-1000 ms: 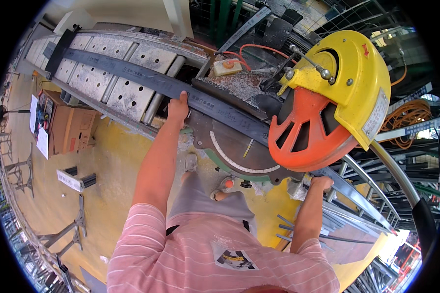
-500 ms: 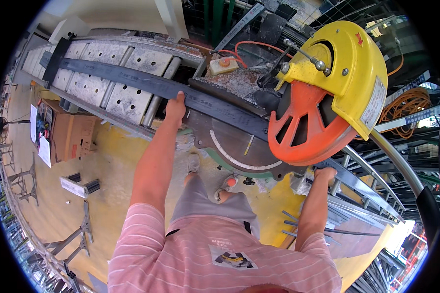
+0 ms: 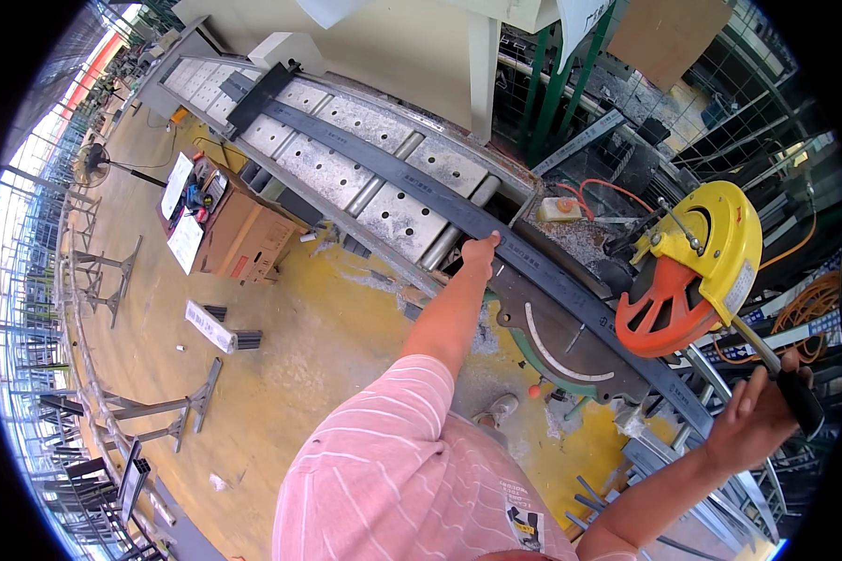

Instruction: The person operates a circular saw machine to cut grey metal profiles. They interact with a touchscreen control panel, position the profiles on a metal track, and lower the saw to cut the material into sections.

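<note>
A long dark grey metal bar [image 3: 421, 187] lies along the roller bed and across the round base of a cut-off saw [image 3: 688, 299], passing under its orange and yellow blade guard. My left hand [image 3: 480, 252] grips the bar's near edge, its thumb on top, where the rollers meet the saw base. On the right, my right hand [image 3: 756, 421] is at the black grip of the saw's handle [image 3: 799, 404], fingers curled about it; the grip hides part of the hand. At its far left end the bar meets a dark stop plate [image 3: 258, 99].
A cardboard box [image 3: 239, 224] with papers and tools on top stands on the yellow floor to the left. Metal trestles [image 3: 192, 407] and a small bundle of profiles [image 3: 220, 327] are nearby. Coiled orange hose [image 3: 805, 309] and stacked metal lengths crowd the right side.
My right hand has left the bar beyond the saw and come to the saw's handle. My left hand keeps hold of the bar. The view has swung left.
</note>
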The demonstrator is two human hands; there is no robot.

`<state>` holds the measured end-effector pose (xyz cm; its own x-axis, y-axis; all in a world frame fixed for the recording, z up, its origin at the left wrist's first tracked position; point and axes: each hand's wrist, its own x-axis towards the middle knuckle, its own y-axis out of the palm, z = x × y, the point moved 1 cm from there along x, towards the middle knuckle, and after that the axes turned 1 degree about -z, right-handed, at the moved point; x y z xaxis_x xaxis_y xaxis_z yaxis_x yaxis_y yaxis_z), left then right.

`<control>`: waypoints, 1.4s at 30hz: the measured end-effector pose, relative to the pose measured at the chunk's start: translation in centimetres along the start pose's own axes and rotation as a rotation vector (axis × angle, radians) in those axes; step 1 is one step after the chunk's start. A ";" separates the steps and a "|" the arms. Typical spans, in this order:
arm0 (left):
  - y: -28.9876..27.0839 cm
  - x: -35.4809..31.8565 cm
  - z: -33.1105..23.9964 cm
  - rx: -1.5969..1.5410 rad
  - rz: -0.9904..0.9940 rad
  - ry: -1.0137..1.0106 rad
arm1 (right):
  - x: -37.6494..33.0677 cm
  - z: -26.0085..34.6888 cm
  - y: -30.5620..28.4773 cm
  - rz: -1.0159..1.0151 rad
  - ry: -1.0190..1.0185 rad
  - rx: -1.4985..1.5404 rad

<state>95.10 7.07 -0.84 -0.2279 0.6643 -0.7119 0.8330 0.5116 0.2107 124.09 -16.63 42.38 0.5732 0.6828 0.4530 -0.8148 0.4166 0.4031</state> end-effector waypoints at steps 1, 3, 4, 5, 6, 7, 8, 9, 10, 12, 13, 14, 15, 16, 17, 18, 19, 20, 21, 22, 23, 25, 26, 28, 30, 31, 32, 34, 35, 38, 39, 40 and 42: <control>0.1 -1.0 -0.3 0.022 -0.038 -0.019 | -0.8 -0.6 0.6 -0.043 0.020 0.047; 1.5 -2.7 -1.2 0.079 -0.089 -0.049 | -4.8 -0.4 0.5 0.134 0.070 0.257; 1.6 -2.8 -1.3 0.067 -0.093 -0.041 | -7.8 -0.3 0.9 0.072 0.117 0.328; -0.6 -1.8 -1.9 0.018 -0.126 -0.009 | -11.0 -1.3 -0.5 0.082 0.229 0.372; -1.2 -0.5 -1.8 -0.012 -0.123 0.010 | -14.1 -1.7 -2.0 0.073 0.315 0.388; -1.2 0.2 -1.2 -0.030 -0.112 0.017 | -17.0 -1.7 -2.6 0.005 0.441 0.312; 1.4 -2.0 -1.1 0.073 -0.131 -0.023 | -19.6 -1.9 -3.4 -0.102 0.544 0.202; 3.0 -4.8 -2.1 0.184 -0.152 -0.052 | -21.1 -1.8 -3.8 -0.164 0.656 0.021; 1.5 -2.9 -2.0 0.122 -0.112 0.044 | -21.8 -1.6 -3.1 -0.188 0.799 -0.121; 2.2 -3.1 -2.5 0.249 -0.194 -0.040 | -23.4 -2.8 -3.5 -0.270 1.051 -0.407; 2.2 -2.0 -1.4 0.199 -0.174 -0.035 | -24.1 -3.6 -3.6 -0.227 0.992 -0.509; 1.4 -0.7 -1.4 0.129 -0.170 -0.013 | -24.4 -3.9 -3.5 -0.121 0.965 -0.645; 1.1 0.5 -1.4 0.063 -0.156 0.005 | -25.4 -4.9 -3.9 -0.074 0.863 -0.697; 0.7 1.6 -1.2 -0.022 -0.088 -0.017 | -26.5 -6.0 -4.6 -0.031 0.770 -0.762; 1.9 1.5 0.2 0.018 -0.084 -0.042 | -27.2 -6.6 -5.8 -0.024 0.693 -0.789; 2.3 1.1 0.5 0.042 -0.089 -0.050 | -28.1 -7.5 -6.6 0.016 0.618 -0.812; 1.9 1.2 0.7 0.069 -0.035 0.000 | -29.4 -8.6 -7.4 0.012 0.603 -0.832; 0.5 3.0 -0.2 0.076 0.011 0.006 | -30.0 -9.9 -7.8 0.046 0.579 -0.833; 0.3 3.5 -0.4 0.051 0.019 -0.010 | -30.5 -10.9 -8.1 0.040 0.566 -0.869; -0.4 4.8 -0.9 0.072 0.025 0.007 | -30.9 -11.6 -8.2 0.056 0.552 -0.890; -0.4 5.1 -0.7 0.053 0.094 0.007 | -31.5 -11.8 -8.4 0.069 0.548 -0.914; 0.2 4.5 0.1 0.100 0.116 -0.071 | -31.1 -9.7 -8.4 0.096 0.586 -0.841; 0.1 4.2 0.0 0.114 0.118 -0.076 | -29.9 -7.5 -7.6 0.132 0.586 -0.794; 0.7 3.5 0.2 0.136 0.126 -0.093 | -25.9 -1.5 -5.3 0.202 0.595 -0.724; 0.9 3.2 0.0 0.068 0.191 -0.153 | -21.2 3.6 -3.7 0.271 0.451 -0.718; 0.7 3.3 -0.6 0.027 0.218 -0.175 | -19.1 4.7 -3.3 0.306 0.297 -0.729; 0.2 4.0 -1.4 0.047 0.228 -0.138 | -16.5 5.6 -2.6 0.313 0.270 -0.723; -2.5 6.8 -3.1 0.055 0.215 -0.049 | -11.4 7.1 -0.4 0.317 0.306 -0.688; -4.6 8.1 -4.4 0.030 0.272 -0.012 | -9.2 7.7 0.7 0.303 0.366 -0.657; -5.7 2.4 -3.2 -0.019 0.255 0.002 | -5.5 8.0 2.2 0.172 0.511 -0.585; -6.7 1.1 -3.4 -0.108 0.288 0.034 | -4.8 7.8 2.3 0.167 0.463 -0.585; -7.9 0.1 -3.3 -0.149 0.332 0.058 | -4.1 7.5 2.6 0.160 0.379 -0.598; -8.5 -3.8 -2.6 -0.201 0.356 0.123 | -3.5 7.1 2.0 0.099 0.328 -0.565</control>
<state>87.59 1.61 1.80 -0.0125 0.8724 -0.4886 0.7587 0.3266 0.5636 121.05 -22.46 47.18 0.5103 0.8440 0.1650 -0.8334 0.5327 -0.1475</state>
